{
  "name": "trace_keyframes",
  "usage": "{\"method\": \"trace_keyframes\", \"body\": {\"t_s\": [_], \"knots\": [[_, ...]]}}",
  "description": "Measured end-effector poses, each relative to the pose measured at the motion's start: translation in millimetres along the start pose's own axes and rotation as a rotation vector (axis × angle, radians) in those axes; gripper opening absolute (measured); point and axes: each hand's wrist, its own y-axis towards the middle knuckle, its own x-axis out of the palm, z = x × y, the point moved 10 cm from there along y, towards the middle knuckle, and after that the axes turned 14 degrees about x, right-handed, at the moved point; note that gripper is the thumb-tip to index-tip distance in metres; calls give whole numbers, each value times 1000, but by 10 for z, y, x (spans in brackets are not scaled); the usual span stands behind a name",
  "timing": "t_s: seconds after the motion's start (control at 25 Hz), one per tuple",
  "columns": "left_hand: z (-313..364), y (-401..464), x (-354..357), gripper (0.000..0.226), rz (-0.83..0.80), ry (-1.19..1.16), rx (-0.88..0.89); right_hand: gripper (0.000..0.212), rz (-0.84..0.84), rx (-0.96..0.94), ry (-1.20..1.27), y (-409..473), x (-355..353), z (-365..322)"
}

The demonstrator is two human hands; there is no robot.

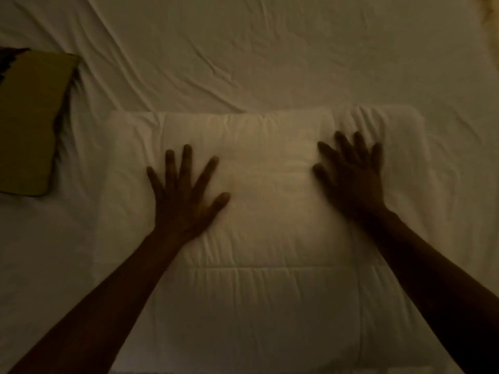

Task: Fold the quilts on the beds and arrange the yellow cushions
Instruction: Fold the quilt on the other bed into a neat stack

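A folded white quilt (270, 211) is being kept flat on the bed sheet (243, 49), in the lower middle of the view. Its long axis is being presented left to right, with one folded edge pointing away from the person and a stitched seam running parallel to that edge nearer the person. The left hand (186, 195) is being pressed palm down on the quilt's left half, fingers spread and released, nothing grasped. The right hand (353, 176) is being laid on the quilt's right half, fingers spread likewise; it is blurred, so contact cannot be fully confirmed. A yellow cushion (29, 125) is being left on the sheet to the left of the quilt, apart from it, its long axis pointing away from the person. The sheet beyond the quilt is wrinkled.
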Motion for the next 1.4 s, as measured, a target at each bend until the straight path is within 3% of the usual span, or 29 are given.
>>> {"method": "trace_keyframes", "body": {"t_s": [0.2, 0.36, 0.72, 0.96, 1.12, 1.24, 1.4], "knots": [[-467, 232, 313, 78, 2, 46, -176, 64, 66, 134, -165, 240, 136, 424], [-789, 265, 698, 76, 18, 11, -283, 65, 45, 118, -173, 402, 555, 469], [-812, 346, 1556, 77, 44, 54, -265, 68, 62, 84, -142, 581, 1392, 511], [-859, 322, 1319, 76, -6, -35, -226, 69, 13, 100, -122, 461, 1111, 479], [-595, -119, 852, 81, 9, -171, -163, 68, -22, 114, -126, -131, 746, 493], [-118, -725, 761, 85, -71, -28, 10, 67, -72, 111, -186, -738, 729, 574], [-270, -1058, 1083, 82, -135, 60, -52, 66, -98, 130, -167, -956, 917, 736]]}}
